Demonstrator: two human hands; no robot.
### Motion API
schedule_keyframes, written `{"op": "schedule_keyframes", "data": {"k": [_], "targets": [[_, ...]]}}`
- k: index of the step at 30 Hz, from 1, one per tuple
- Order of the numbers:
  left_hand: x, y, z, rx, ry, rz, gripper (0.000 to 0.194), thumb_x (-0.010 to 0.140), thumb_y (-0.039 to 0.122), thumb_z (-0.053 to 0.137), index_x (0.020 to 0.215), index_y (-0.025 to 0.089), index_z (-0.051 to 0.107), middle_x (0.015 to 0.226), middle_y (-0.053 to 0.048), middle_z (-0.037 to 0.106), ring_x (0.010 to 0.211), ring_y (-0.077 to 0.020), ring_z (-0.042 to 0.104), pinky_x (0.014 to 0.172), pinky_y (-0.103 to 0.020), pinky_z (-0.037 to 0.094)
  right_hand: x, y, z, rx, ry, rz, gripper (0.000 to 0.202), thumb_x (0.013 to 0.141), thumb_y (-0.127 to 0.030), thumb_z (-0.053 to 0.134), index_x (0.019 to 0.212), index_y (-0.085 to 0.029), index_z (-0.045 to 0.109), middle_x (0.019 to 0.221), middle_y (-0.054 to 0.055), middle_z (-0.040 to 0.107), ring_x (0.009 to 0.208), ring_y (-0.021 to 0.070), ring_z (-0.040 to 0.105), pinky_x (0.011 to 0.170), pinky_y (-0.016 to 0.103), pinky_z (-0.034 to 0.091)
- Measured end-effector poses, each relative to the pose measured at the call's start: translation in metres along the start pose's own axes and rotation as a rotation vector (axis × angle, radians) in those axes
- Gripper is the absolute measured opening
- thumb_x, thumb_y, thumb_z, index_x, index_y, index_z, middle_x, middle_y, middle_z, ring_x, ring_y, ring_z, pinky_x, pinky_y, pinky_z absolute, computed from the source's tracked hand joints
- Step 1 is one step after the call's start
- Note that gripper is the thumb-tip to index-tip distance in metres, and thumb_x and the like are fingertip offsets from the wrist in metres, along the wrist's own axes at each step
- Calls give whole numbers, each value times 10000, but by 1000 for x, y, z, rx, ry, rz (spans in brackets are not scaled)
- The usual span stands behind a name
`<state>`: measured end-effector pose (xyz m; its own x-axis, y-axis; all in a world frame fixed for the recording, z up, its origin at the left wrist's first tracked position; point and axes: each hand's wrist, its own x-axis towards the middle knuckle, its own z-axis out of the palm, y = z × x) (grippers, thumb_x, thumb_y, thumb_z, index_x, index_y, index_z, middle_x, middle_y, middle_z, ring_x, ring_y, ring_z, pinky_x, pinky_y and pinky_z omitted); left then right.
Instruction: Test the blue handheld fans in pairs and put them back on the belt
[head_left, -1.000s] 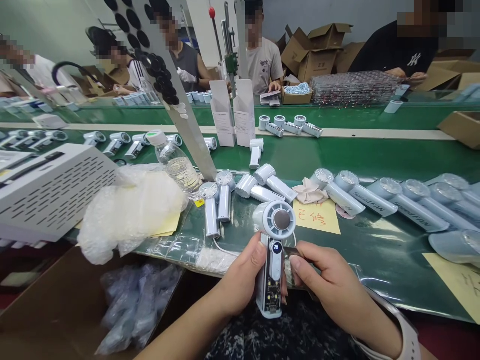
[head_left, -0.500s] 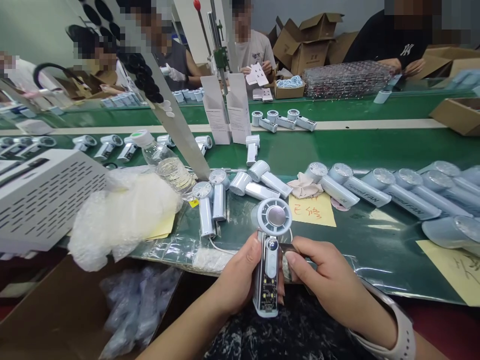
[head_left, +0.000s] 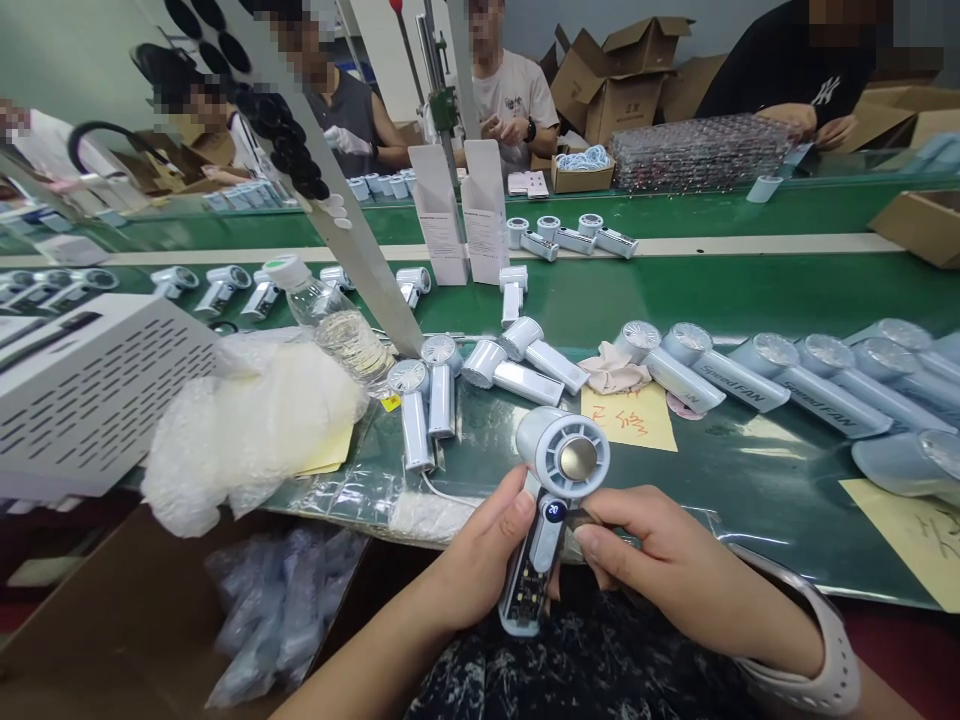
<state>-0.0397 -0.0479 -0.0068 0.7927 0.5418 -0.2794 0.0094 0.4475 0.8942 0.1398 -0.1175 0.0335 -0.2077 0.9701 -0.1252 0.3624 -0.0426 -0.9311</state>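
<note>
A pale blue handheld fan [head_left: 546, 540] is tilted over the near edge of the table, its round head up and to the right. Its handle front is uncovered, showing a dark circuit board and a small lit display reading 20. My left hand [head_left: 487, 550] is wrapped round the handle from the left, thumb on its front edge. At the right side of the handle, beside the display, my right hand [head_left: 637, 550] pinches a thin dark piece [head_left: 578, 518], partly hidden by the fingers.
Several fans [head_left: 750, 372] lie across the green table [head_left: 750, 500], some on yellow paper notes. A bottle [head_left: 337, 325], plastic wrap [head_left: 247, 430] and a slanted metal post [head_left: 360, 260] stand left. Bagged items fill a box [head_left: 97, 620] below. People work across the conveyor.
The held fan has tilted, its head moving right and slightly down. Across the conveyor, the person in the white shirt no longer holds up the white sheet.
</note>
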Motion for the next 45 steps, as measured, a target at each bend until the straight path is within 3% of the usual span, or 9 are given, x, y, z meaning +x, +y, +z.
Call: {"op": "schedule_keyframes", "data": {"k": [6, 9, 13, 20, 26, 32, 38, 42, 45], "targets": [[3, -8, 8, -320, -143, -29, 446, 942, 609, 416, 1010, 179, 511, 554, -10, 648, 367, -129, 549, 341, -192, 450, -2, 6, 3, 161, 12, -35, 363, 967, -363, 469, 643, -201, 496, 561, -18, 553, 516, 111, 474, 525, 231, 361], [1, -11, 11, -439, -181, -102, 514, 963, 605, 345, 916, 142, 563, 546, -47, 648, 371, -144, 573, 342, -211, 469, -4, 10, 3, 251, -6, -18, 384, 971, -439, 475, 672, -201, 518, 552, -18, 550, 496, 111, 463, 498, 232, 357], [-2, -13, 12, -515, -204, -162, 634, 961, 632, 291, 837, 105, 621, 539, -76, 643, 390, -153, 601, 376, -225, 499, -7, 10, 4, 313, -12, 19, 428, 965, -506, 482, 673, -197, 530, 547, -12, 545, 475, 110, 460, 473, 236, 356], [-3, -12, 13, -553, -203, -154, 644, 974, 614, 262, 854, 96, 625, 550, -82, 652, 403, -153, 614, 410, -231, 519, -4, 10, 5, 306, -4, -6, 444, 972, -523, 472, 683, -192, 542, 541, -13, 548, 464, 106, 458, 464, 233, 351], [0, -8, 15, -521, -203, -136, 620, 959, 634, 306, 896, 98, 611, 551, -67, 640, 404, -144, 598, 399, -218, 504, -3, 4, 4, 109, 75, -119, 379, 1004, -389, 449, 685, -205, 536, 551, -25, 568, 515, 119, 521, 524, 234, 382], [4, -8, 14, -497, -181, -5, 387, 954, 547, 435, 1111, 197, 489, 607, -18, 657, 439, -150, 592, 393, -203, 483, -6, 1, 8, -240, 124, -252, 322, 1010, -233, 414, 743, -213, 593, 715, 9, 688, 664, 151, 614, 655, 266, 442], [-1, -8, 13, -450, -151, 44, 580, 845, 531, 627, 1287, 205, 438, 752, -9, 623, 495, -111, 588, 434, -189, 500, -8, 2, 13, -460, 209, -441, 336, 1002, -211, 375, 772, -214, 620, 725, 45, 659, 688, 186, 604, 658, 308, 448], [-2, 1, 15, -441, -146, 46, 628, 760, 489, 735, 1255, 195, 483, 902, -37, 619, 523, -76, 561, 461, -179, 505, -8, -1, 14, -561, 213, -514, 313, 988, -171, 385, 764, -194, 603, 757, 63, 665, 688, 185, 598, 625, 310, 439], [-1, 1, 14, -474, -161, 63, 565, 761, 471, 744, 1191, 178, 523, 872, -33, 621, 534, -91, 589, 466, -186, 513, -8, -2, 14, -566, 224, -519, 311, 982, -168, 391, 744, -197, 589, 726, 53, 651, 664, 180, 583, 616, 310, 436]]}}
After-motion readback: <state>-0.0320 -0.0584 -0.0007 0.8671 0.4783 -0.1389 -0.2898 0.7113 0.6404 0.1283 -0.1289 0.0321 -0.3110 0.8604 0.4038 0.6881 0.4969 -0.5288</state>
